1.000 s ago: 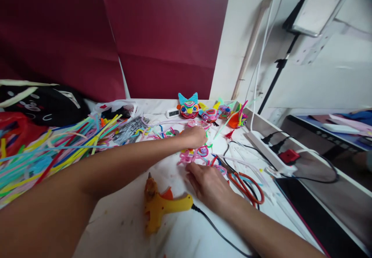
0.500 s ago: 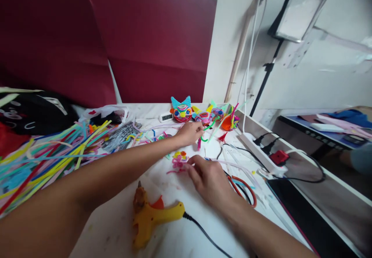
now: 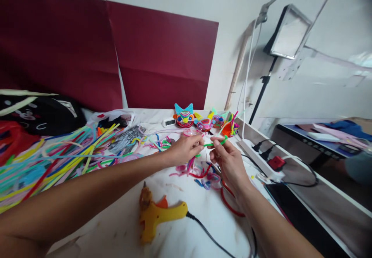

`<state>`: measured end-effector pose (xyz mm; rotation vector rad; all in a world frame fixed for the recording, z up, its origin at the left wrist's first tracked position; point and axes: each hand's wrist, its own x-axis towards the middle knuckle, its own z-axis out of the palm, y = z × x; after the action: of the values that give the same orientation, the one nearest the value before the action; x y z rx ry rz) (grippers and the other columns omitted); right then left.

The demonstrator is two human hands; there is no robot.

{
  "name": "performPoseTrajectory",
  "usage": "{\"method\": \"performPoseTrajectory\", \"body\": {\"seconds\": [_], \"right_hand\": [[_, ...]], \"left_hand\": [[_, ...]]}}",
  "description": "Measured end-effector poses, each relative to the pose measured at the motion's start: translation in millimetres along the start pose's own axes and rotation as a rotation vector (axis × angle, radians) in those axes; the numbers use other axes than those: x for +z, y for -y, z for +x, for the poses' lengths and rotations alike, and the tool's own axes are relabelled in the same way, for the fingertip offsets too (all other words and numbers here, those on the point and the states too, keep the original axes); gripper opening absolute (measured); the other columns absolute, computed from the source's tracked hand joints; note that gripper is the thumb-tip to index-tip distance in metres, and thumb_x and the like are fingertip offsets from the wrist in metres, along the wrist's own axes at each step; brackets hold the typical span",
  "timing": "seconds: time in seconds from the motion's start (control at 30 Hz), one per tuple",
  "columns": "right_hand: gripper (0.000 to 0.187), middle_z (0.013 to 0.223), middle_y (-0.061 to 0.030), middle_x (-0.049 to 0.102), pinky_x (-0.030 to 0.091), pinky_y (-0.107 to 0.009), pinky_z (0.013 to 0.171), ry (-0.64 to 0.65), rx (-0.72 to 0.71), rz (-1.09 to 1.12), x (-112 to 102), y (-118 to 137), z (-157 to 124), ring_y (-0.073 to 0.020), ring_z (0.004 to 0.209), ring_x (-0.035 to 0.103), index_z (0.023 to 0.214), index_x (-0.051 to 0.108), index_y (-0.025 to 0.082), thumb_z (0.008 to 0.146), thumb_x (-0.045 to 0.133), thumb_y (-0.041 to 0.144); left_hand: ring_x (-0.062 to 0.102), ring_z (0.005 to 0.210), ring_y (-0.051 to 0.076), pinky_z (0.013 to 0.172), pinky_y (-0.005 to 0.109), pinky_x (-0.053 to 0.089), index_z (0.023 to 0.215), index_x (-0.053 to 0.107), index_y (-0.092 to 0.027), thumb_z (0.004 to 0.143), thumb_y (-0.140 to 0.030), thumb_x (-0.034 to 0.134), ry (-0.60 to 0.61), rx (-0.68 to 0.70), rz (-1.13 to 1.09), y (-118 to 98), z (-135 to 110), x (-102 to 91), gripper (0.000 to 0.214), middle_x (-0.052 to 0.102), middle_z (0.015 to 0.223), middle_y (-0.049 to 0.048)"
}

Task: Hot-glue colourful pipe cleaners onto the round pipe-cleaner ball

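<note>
My left hand (image 3: 186, 149) and my right hand (image 3: 226, 159) are raised a little above the white table (image 3: 122, 219), fingertips facing each other. Between them they pinch a short green pipe cleaner (image 3: 215, 143), each hand closed on one end. Under the hands lies a scatter of bent pink, red and blue pipe cleaner pieces (image 3: 203, 171). Behind them, near the wall, stands a row of colourful pipe cleaner animal heads (image 3: 185, 116).
A yellow glue gun (image 3: 157, 215) with a black cord lies near the front. A big heap of long coloured pipe cleaners (image 3: 55, 153) fills the left. Red-handled scissors (image 3: 229, 203) lie under my right wrist. A white power strip (image 3: 261, 159) runs along the right edge.
My left hand has drawn back from the far pieces with the green pipe cleaner. My right hand has lifted off the table and taken its other end.
</note>
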<state>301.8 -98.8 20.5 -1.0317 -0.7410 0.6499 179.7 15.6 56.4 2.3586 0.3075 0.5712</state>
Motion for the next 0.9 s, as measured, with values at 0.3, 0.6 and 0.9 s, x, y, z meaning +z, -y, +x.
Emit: {"method": "performPoseTrajectory", "body": {"seconds": [0.3, 0.6, 0.9], "right_hand": [[0.04, 0.061, -0.0037, 0.067, 0.035, -0.02, 0.04, -0.02, 0.127, 0.076, -1, 2, 2, -0.0076, 0.042, 0.048, 0.074, 0.066, 0.013, 0.065, 0.079, 0.05], [0.039, 0.058, -0.0046, 0.067, 0.037, -0.018, 0.038, -0.079, 0.166, 0.125, -1, -1, 3, -0.0072, 0.041, 0.05, 0.073, 0.068, 0.011, 0.063, 0.082, 0.046], [0.034, 0.059, -0.005, 0.068, 0.039, -0.018, 0.038, -0.098, 0.176, 0.17, -2, 2, 4, -0.0073, 0.042, 0.05, 0.072, 0.068, 0.012, 0.062, 0.083, 0.04]], "left_hand": [[0.033, 0.05, 0.008, 0.049, 0.02, 0.025, 0.076, 0.057, -0.014, 0.083, -0.034, 0.054, 0.101, -0.138, -0.185, 17, 1, -3.1, 0.022, 0.038, 0.055, -0.0074], [0.04, 0.054, 0.009, 0.054, 0.022, 0.033, 0.071, 0.053, -0.014, 0.088, -0.041, 0.048, 0.163, -0.196, -0.392, 20, 1, -7.4, 0.032, 0.045, 0.059, -0.0039], [0.055, 0.069, 0.013, 0.066, 0.024, 0.044, 0.086, 0.063, -0.015, 0.078, -0.031, 0.056, 0.167, -0.276, -0.488, 13, -6, -16.6, 0.02, 0.058, 0.074, 0.0005]]}}
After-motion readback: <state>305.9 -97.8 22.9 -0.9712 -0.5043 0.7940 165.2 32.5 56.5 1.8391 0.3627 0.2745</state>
